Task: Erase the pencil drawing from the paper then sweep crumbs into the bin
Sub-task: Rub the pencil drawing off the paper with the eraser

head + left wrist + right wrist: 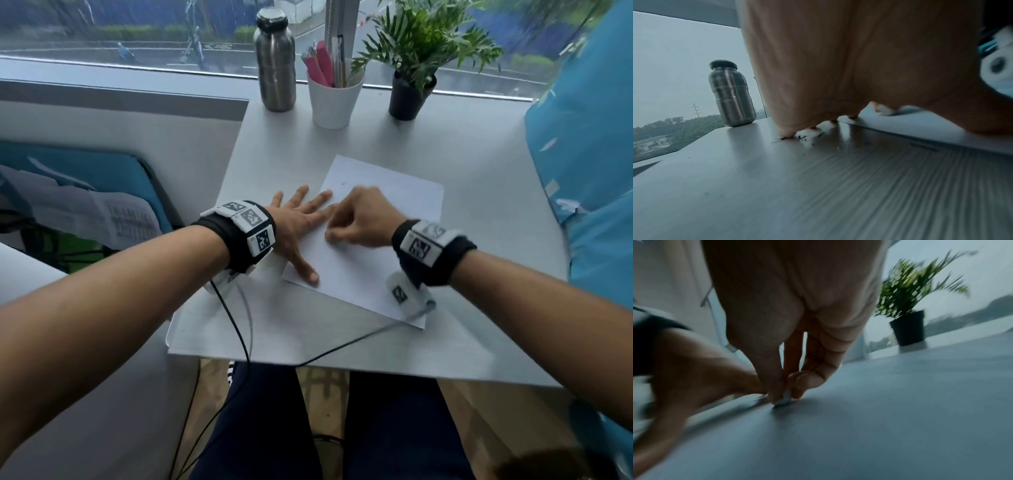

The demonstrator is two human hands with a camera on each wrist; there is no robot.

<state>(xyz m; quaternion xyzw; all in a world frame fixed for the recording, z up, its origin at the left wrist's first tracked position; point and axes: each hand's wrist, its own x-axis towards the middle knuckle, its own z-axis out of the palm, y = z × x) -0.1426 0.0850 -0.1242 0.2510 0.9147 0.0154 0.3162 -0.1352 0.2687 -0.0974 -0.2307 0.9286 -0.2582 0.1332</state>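
Note:
A white sheet of paper (376, 274) lies askew on the grey table (274, 325); a faint pencil mark (343, 183) shows near its far edge. My left hand (301, 226) rests flat with fingers spread, half on the paper's left edge. My right hand (337, 233) pinches a small white eraser (783, 400) and presses it onto the paper beside the left fingers. In the left wrist view, dark eraser crumbs (803, 138) lie on the table by the fingertips (786, 133). The right wrist view is motion-blurred.
A steel bottle (275, 58), a white cup of pens (334, 99) and a potted plant (411, 92) stand along the table's far edge by the window. A blue plastic bag (582, 154) hangs at the right. A blue-lined container with printed papers (85, 205) sits lower left.

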